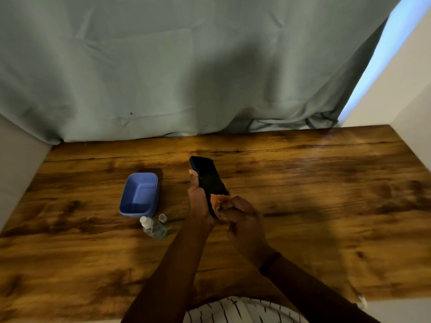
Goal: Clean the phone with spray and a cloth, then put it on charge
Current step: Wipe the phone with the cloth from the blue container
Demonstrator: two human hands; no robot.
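A dark phone (208, 177) with a black screen is held above the wooden table (326, 183), tilted away from me. My left hand (198, 201) grips its left edge from below. My right hand (242, 217) presses a small orange cloth (219, 199) against the phone's near end, and my fingers hide most of the cloth. A small clear spray bottle (155, 227) with a white nozzle lies on its side on the table, left of my left forearm. Its little clear cap (162, 217) stands just beside it.
A blue plastic tub (140, 194) sits open on the table behind the bottle. A grey-green curtain (186, 66) hangs along the table's far edge. Pale walls close in on the left and right sides. A white object pokes over the table's front right edge (361, 299).
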